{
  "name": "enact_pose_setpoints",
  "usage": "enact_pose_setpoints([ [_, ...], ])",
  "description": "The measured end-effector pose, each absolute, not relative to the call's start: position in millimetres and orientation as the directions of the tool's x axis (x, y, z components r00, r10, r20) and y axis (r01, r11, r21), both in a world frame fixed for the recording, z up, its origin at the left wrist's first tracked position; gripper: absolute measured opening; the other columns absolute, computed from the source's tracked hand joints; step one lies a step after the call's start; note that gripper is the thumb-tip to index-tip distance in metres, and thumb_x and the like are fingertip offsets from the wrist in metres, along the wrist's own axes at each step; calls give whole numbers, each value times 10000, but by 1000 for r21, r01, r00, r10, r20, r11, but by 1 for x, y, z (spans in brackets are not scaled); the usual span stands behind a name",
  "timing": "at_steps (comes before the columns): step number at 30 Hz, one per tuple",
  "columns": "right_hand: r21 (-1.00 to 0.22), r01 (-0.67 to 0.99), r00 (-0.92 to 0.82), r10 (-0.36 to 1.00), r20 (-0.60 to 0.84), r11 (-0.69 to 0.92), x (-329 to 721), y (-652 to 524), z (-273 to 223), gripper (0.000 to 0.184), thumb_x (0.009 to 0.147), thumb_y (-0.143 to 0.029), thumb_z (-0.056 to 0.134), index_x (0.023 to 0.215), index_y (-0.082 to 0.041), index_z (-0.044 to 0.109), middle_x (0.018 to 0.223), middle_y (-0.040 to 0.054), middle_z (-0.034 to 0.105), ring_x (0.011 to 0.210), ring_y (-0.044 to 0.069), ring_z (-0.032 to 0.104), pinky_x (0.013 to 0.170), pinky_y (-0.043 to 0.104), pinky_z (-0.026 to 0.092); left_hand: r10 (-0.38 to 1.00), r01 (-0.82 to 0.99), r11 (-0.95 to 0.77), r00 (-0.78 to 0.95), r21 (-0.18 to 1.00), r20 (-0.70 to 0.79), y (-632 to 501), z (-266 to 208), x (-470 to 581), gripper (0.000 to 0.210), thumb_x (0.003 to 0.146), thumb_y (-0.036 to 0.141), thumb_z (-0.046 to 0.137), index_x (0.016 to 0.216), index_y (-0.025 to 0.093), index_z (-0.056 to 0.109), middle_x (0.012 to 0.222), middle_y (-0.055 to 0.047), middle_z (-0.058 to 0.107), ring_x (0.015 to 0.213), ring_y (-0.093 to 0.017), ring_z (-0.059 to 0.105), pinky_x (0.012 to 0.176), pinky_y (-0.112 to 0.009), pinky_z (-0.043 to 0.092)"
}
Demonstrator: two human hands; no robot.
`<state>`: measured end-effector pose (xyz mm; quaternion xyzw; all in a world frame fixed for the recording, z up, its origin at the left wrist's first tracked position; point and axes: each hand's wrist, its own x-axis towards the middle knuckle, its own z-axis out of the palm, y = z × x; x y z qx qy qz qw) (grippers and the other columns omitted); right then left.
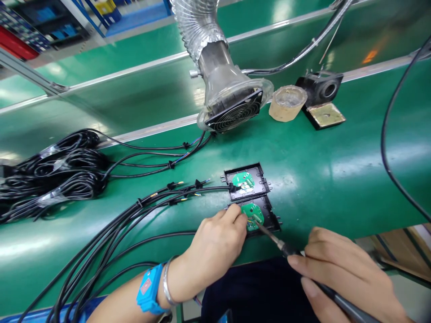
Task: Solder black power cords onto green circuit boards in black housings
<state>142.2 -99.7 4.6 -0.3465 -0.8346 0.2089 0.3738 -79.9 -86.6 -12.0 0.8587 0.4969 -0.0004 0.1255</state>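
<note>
A blue strap [148, 287] is circling the left wrist, showing a reddish patch whose marks are too small to read; a smooth silvery bracelet [165, 282] is sitting just beside it. The fingers of the left hand [217, 240] are drawing narrowly together over the left side of the nearer casing [270, 215], a shallow black tray; their tips are partly hidden, so I cannot tell whether they are pinching the thin wires there. The fingers of the right hand [346, 264] are gripping a soldering iron [288, 250], whose slim metal tip is pointing onto the rounded green circuit board [252, 211] in that casing, just beside the left fingertips.

Directly beyond those fingertips, a matching casing [260, 179] is holding another green board [243, 179]. Rubbery black cable bundles [72, 179] are lying well left of the fingers on the glossy green tabletop [319, 188]. Farther beyond, a crinkled foil hose [198, 22] is leading to a round wire fan grille [235, 110], with a pale, stubby tub [283, 105] standing to its right.
</note>
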Motion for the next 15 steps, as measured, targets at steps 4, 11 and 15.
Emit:
enact_pose_setpoints([
  [4, -722, 367, -410, 798, 441, 587, 147, -98, 7, 188, 757, -100, 511, 880, -153, 643, 703, 56, 554, 640, 158, 568, 529, 312, 488, 856, 854, -480, 506, 200, -107, -87, -12, -80, 159, 905, 157, 472, 988, 188, 603, 863, -22, 575, 643, -169, 573, 506, -298, 519],
  [11, -807, 226, -412, 804, 428, 545, 146, -88, -4, 228, 731, -48, 490, 899, -120, 628, 707, 35, 518, 670, 142, 580, 860, 473, 569, 855, 855, -483, 507, 187, -108, -87, -13, -81, 148, 903, 151, 470, 958, 189, 602, 855, -20, 560, 646, -175, 575, 503, -308, 528],
  [15, -819, 221, -412, 811, 414, 530, 144, -87, -6, 230, 744, -54, 477, 911, -123, 619, 720, 52, 541, 782, 183, 623, 826, 428, 592, 852, 854, -484, 510, 192, -117, -88, -13, -81, 155, 897, 144, 472, 976, 187, 598, 866, -21, 558, 649, -179, 576, 501, -316, 533],
])
